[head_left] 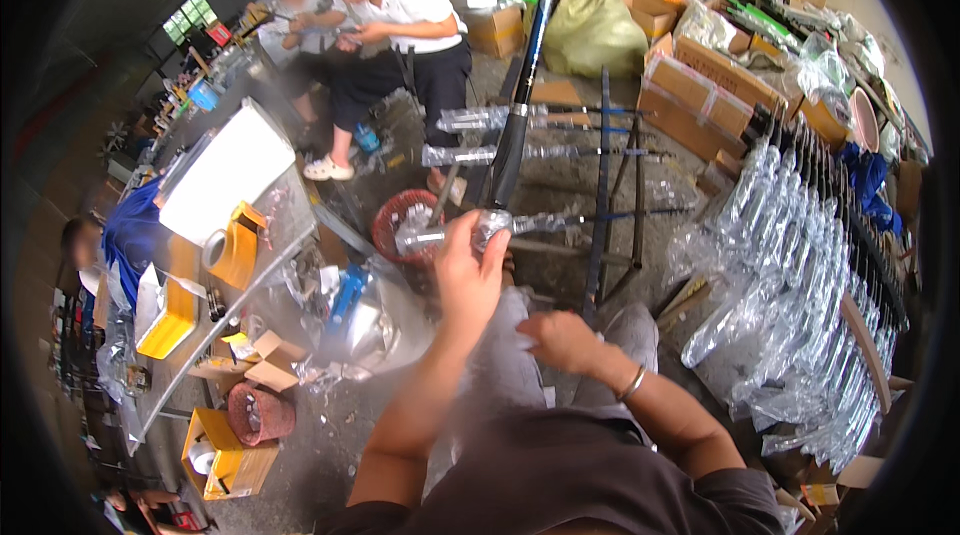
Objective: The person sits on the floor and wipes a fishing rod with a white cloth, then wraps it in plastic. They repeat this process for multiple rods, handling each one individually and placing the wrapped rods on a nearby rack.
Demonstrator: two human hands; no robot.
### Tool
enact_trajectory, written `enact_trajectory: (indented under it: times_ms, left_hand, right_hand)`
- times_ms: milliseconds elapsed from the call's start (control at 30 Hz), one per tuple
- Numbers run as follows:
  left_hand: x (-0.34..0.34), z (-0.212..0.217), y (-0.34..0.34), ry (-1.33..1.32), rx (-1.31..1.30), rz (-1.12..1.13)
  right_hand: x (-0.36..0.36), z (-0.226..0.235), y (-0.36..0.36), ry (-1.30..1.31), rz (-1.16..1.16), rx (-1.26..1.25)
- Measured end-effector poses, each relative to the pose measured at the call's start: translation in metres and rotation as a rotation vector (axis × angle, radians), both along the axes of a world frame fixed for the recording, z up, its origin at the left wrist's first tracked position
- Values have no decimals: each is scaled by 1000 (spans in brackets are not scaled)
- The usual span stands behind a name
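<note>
My left hand (470, 270) is wrapped round the lower end of a black fishing rod (510, 150), which slants up and away from me. Clear plastic wrapping or a shiny end piece glints at the grip. Close to my lap, my right hand (562, 341) is curled with its fingers together; whatever it may hold cannot be made out. Beyond my hands, several plastic-sleeved rods (470, 155) lie across a dark metal stand (604, 185).
To the right, many plastic-wrapped rods (780, 265) lean in a row, with cardboard boxes (695, 100) behind. A table (235, 320) with yellow boxes stands at left. A red basket (405, 220) sits ahead. Two people (415, 10) work at the back left.
</note>
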State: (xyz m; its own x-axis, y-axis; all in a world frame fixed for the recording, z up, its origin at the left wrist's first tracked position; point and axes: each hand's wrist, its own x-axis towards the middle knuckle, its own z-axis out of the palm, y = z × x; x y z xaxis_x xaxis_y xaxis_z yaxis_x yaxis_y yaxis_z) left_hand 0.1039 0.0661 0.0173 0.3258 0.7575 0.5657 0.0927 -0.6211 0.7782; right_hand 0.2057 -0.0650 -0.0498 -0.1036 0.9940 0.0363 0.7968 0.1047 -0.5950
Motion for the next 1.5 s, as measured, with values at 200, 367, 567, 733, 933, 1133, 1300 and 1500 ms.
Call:
enact_trajectory:
  times_ms: [200, 367, 567, 733, 933, 1133, 1300, 1500]
  left_hand:
    - [76, 39, 24, -296, -246, -176]
    - [122, 69, -2, -447, -396, -362]
    - [166, 60, -42, -302, -485, -784]
    - [124, 101, -77, -33, -20, -848]
    - [83, 149, -154, -494, -652, -1842]
    - [44, 158, -210, -908, -718, -1946]
    - [25, 154, -221, -1018, -791, -1876]
    - [30, 150, -239, -1173, -826, -1863]
  right_hand:
    - [-7, 13, 5, 358, -310, 107]
    - [13, 15, -21, 445, -600, 201]
    - [38, 11, -92, 551, -806, 313]
    - [52, 13, -138, 822, -804, 442]
    - [94, 18, -260, 786, -1369, 614]
    - [154, 48, -344, 566, -1655, 574]
    - [219, 18, -410, 530, -1670, 587]
    - [271, -16, -419, 741, -1675, 706]
